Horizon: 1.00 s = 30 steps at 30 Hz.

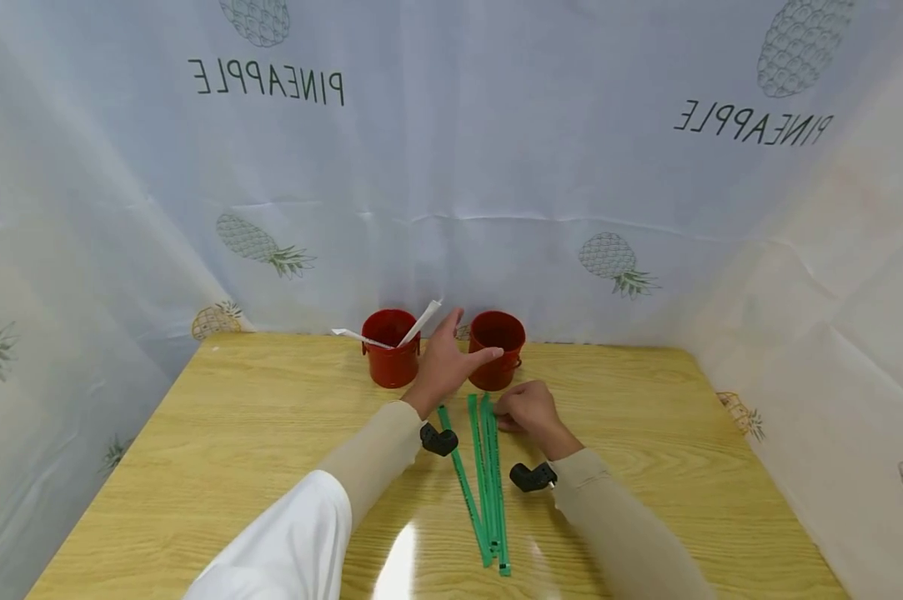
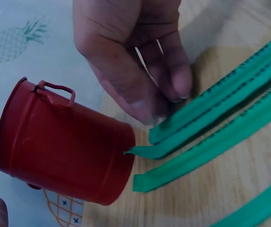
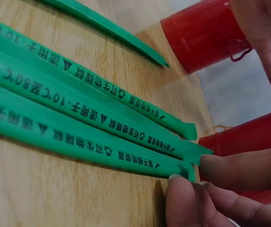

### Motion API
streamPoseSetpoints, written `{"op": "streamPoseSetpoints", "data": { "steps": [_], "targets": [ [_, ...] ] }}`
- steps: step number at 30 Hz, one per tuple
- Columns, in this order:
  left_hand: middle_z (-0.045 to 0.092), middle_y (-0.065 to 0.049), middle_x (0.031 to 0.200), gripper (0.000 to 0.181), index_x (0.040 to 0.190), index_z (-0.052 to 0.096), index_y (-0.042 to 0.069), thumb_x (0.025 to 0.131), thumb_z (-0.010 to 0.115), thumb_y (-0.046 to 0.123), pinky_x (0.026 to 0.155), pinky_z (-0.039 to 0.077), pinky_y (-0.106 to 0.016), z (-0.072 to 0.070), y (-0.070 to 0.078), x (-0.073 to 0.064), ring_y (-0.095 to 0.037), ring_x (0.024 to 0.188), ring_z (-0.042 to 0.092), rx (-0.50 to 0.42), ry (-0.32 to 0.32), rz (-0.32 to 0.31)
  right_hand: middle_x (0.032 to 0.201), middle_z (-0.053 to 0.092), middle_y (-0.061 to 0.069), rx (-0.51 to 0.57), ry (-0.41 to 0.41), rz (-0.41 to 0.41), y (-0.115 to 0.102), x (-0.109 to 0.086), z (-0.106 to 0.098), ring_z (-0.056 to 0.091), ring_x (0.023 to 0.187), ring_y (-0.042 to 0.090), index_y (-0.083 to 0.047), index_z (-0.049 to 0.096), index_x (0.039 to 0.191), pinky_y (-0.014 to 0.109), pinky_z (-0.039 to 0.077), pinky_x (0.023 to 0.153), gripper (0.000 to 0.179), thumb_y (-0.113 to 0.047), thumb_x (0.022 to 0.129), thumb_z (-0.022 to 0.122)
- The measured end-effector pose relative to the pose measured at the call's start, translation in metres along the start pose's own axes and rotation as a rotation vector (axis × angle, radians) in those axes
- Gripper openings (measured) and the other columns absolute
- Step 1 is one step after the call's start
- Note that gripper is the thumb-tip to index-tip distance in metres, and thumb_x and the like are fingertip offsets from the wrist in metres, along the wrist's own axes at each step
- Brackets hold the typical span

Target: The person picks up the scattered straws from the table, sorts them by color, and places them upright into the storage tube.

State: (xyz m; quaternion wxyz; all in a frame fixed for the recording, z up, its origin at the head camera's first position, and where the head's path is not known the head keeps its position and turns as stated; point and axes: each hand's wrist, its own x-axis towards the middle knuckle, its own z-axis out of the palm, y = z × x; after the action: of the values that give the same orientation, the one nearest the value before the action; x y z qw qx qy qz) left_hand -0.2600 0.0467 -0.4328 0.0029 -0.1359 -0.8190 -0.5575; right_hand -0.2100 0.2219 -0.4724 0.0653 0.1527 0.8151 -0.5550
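Observation:
Several green-wrapped straws [image 1: 494, 492] with black print lie side by side on the table. My right hand [image 1: 528, 406] is at their far ends; its thumb and index finger pinch the tip of the outermost straw [image 3: 126, 161]. My left hand [image 1: 445, 364] is held between two red buckets, thumb and fingers spread, holding nothing. Its thumb passes in front of the right bucket [image 1: 494, 377]; whether they touch I cannot tell. At the left wrist view's left edge only its fingertips show. The left bucket [image 1: 393, 368] contains two white-wrapped straws [image 1: 421, 323] that stick out over its rim.
One green straw [image 1: 462, 479] lies slightly apart, left of the others. The wooden table [image 1: 256, 433] ends at a pale curtain [image 1: 451, 167] with pineapple prints, close behind the buckets. A black wrist camera [image 1: 439, 439] sits on the left wrist, another on the right.

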Motion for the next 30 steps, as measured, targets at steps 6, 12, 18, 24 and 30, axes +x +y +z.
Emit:
{"op": "streamPoseSetpoints", "data": {
  "steps": [6, 12, 18, 24, 30],
  "targets": [
    [0.027, 0.001, 0.174, 0.108, 0.169, 0.018, 0.017, 0.088, 0.081, 0.051, 0.125, 0.036, -0.056, 0.003, 0.004, 0.007, -0.028, 0.161, 0.028, -0.020, -0.028, -0.015, 0.050, 0.062, 0.005, -0.176, 0.016, -0.046, -0.002, 0.002, 0.006, 0.060, 0.043, 0.016, -0.003, 0.070, 0.056, 0.028, 0.054, 0.047, 0.024, -0.004, 0.079, 0.078],
    [0.027, -0.002, 0.174, 0.109, 0.168, 0.019, 0.015, 0.087, 0.083, 0.046, 0.126, 0.035, -0.056, 0.006, 0.002, 0.011, -0.029, 0.160, 0.029, 0.000, -0.048, -0.022, 0.041, 0.049, -0.001, -0.309, 0.011, -0.137, -0.002, 0.003, 0.009, 0.044, 0.037, 0.014, -0.014, 0.053, 0.044, 0.025, 0.036, 0.039, 0.036, 0.003, 0.070, 0.071],
    [0.028, -0.005, 0.174, 0.108, 0.168, 0.018, 0.012, 0.088, 0.084, 0.041, 0.125, 0.036, -0.056, 0.009, 0.003, 0.014, -0.031, 0.160, 0.031, -0.007, -0.078, -0.018, 0.040, 0.040, -0.004, -0.413, -0.001, -0.165, -0.005, 0.003, 0.007, 0.032, 0.036, 0.013, -0.017, 0.046, 0.043, 0.023, 0.021, 0.038, 0.037, 0.004, 0.066, 0.066],
    [0.035, -0.008, 0.170, 0.106, 0.168, 0.020, 0.012, 0.088, 0.084, 0.040, 0.122, 0.042, -0.056, 0.010, 0.002, 0.015, -0.032, 0.155, 0.038, 0.001, -0.092, -0.009, 0.040, 0.047, -0.004, -0.446, -0.043, -0.172, -0.004, 0.003, 0.004, 0.041, 0.037, 0.013, -0.017, 0.048, 0.042, 0.024, 0.027, 0.038, 0.038, 0.000, 0.068, 0.071],
    [0.045, -0.007, 0.164, 0.102, 0.167, 0.024, 0.010, 0.089, 0.083, 0.039, 0.119, 0.046, -0.055, 0.011, 0.000, 0.017, -0.031, 0.150, 0.045, -0.009, -0.105, 0.006, 0.046, 0.042, -0.001, -0.139, -0.161, -0.060, -0.006, 0.003, -0.015, 0.036, 0.043, 0.016, -0.015, 0.046, 0.047, 0.028, 0.032, 0.044, 0.037, 0.005, 0.070, 0.066]
  ]
}}
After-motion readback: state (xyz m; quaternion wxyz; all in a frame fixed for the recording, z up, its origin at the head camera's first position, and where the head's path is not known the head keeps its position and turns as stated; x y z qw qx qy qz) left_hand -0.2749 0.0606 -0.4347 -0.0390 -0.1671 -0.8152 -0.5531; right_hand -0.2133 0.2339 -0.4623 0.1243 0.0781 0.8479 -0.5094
